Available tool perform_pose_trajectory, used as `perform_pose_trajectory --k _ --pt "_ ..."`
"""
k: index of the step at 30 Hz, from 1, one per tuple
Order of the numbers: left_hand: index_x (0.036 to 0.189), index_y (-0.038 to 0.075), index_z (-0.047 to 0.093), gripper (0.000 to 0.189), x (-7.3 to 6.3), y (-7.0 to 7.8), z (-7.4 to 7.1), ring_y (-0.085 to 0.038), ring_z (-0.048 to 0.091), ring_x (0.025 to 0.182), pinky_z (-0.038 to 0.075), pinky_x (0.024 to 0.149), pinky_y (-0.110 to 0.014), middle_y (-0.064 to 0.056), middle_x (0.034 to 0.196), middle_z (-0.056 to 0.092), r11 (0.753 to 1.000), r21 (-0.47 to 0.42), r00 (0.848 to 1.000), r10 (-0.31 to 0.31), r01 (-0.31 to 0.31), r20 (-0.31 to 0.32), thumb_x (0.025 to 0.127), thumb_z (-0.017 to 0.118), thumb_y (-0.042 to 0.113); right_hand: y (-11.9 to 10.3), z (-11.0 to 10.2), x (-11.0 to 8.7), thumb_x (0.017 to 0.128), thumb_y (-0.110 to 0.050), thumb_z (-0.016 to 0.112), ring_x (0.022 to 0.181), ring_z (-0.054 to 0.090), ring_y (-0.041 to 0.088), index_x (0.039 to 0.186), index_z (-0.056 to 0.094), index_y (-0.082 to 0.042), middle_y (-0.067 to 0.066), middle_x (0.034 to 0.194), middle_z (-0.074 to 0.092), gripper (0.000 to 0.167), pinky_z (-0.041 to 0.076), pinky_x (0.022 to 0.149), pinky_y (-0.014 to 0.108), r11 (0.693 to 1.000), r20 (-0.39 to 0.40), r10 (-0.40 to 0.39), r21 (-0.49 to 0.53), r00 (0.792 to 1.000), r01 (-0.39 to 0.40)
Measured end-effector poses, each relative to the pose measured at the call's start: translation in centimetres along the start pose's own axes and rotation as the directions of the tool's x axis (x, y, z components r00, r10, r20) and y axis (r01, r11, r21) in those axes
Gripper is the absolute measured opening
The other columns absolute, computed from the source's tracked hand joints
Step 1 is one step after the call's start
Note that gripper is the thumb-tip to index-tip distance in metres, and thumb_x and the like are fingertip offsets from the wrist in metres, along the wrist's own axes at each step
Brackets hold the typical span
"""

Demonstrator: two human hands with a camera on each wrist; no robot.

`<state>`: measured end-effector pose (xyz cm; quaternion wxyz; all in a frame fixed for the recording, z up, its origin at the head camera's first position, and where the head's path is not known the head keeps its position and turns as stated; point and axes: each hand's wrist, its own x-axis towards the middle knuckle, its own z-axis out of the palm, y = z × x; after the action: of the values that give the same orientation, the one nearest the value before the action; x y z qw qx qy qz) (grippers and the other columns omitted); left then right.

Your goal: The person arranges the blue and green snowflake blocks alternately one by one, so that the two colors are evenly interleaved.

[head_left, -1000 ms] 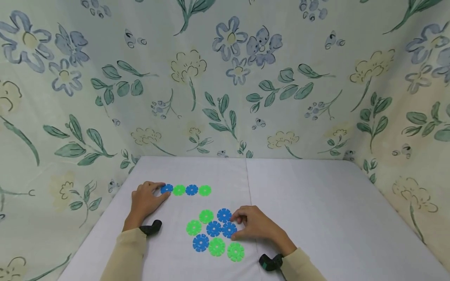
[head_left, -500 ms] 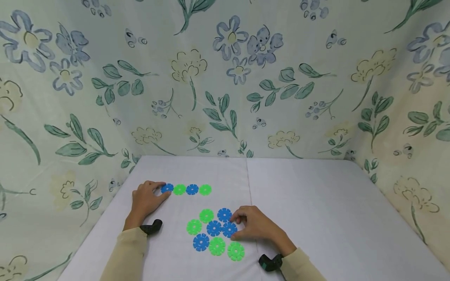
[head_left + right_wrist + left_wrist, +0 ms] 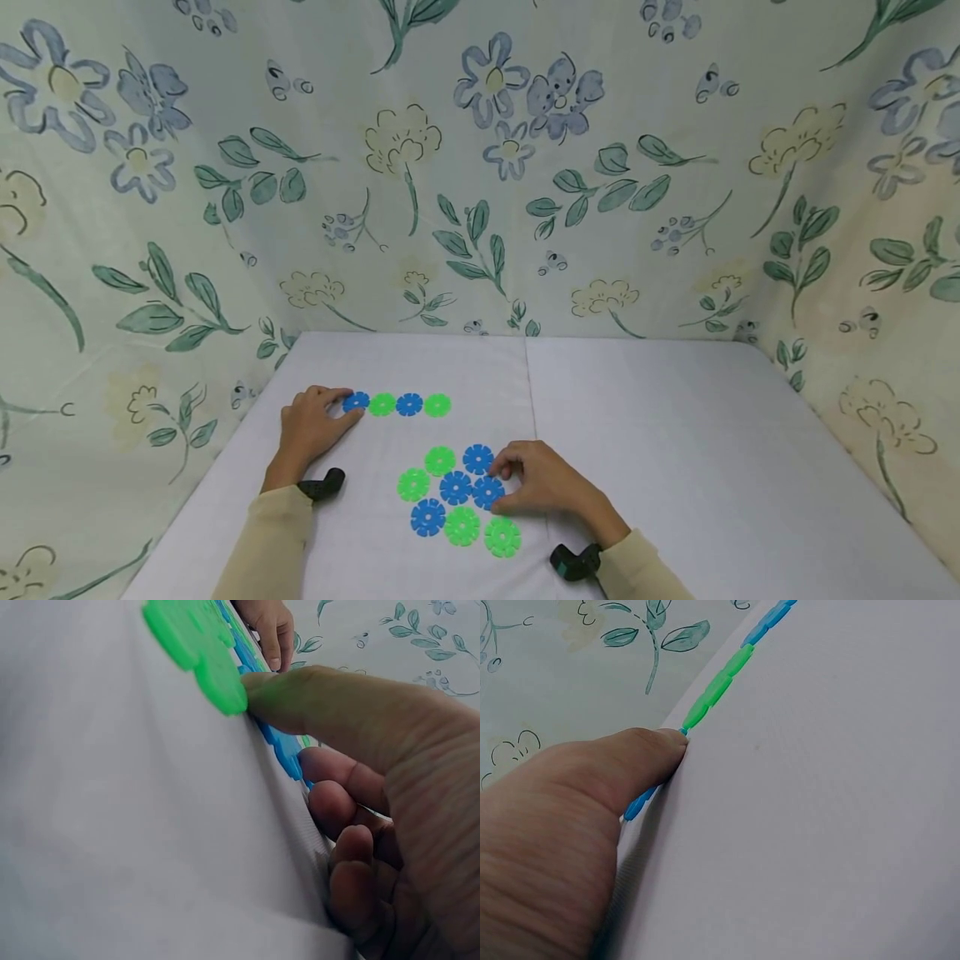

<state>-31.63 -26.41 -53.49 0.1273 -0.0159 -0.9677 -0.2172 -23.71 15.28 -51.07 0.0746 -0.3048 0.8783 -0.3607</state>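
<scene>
My left hand [image 3: 318, 425] pinches the leftmost blue snowflake disc [image 3: 357, 402] between thumb and fingers. This disc begins a straight row on the white cloth: a green disc [image 3: 382, 405], a blue disc [image 3: 409, 405] and a green disc [image 3: 437, 406] follow to its right. Nearer me, my right hand [image 3: 551, 479] holds a blue snowflake disc [image 3: 486, 492] by its edge, at the right of a loose cluster. In the right wrist view the thumb [image 3: 322, 701] lies beside a green disc [image 3: 199, 656] and partly hides the blue disc [image 3: 283, 750].
The cluster also has green discs [image 3: 413, 485] and blue discs [image 3: 428, 517], lying flat and close together. White cloth [image 3: 712, 467] covers the table, with a crease running away from me. Floral curtains [image 3: 480, 183] stand behind and at both sides.
</scene>
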Motion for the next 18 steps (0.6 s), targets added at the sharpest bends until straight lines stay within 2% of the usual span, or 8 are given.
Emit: perform_pose_trajectory --k 11,18 --pt "0.130 0.021 0.067 0.055 -0.13 0.09 -0.08 -0.040 0.053 0.115 0.035 0.088 -0.058 -0.018 0.127 0.060 1.000 0.000 1.000 0.005 -0.005 -0.006 0.088 0.069 0.056 0.28 -0.33 -0.26 0.071 -0.039 0.091 0.070 0.056 0.005 0.094 0.077 -0.025 -0.011 0.083 0.067 0.031 0.047 0.062 0.020 0.999 -0.018 -0.031 0.023 0.999 0.031" --pt "0.130 0.021 0.067 0.055 -0.12 0.21 -0.11 -0.040 0.053 0.115 0.035 0.088 -0.057 -0.018 0.126 0.060 1.000 0.001 1.000 0.002 -0.002 -0.004 0.088 0.069 0.056 0.38 -0.80 -0.24 0.073 -0.034 0.090 0.069 0.058 0.004 0.098 0.079 -0.024 -0.009 0.083 0.068 0.029 0.049 0.063 0.020 0.998 0.025 -0.040 0.041 0.999 0.039"
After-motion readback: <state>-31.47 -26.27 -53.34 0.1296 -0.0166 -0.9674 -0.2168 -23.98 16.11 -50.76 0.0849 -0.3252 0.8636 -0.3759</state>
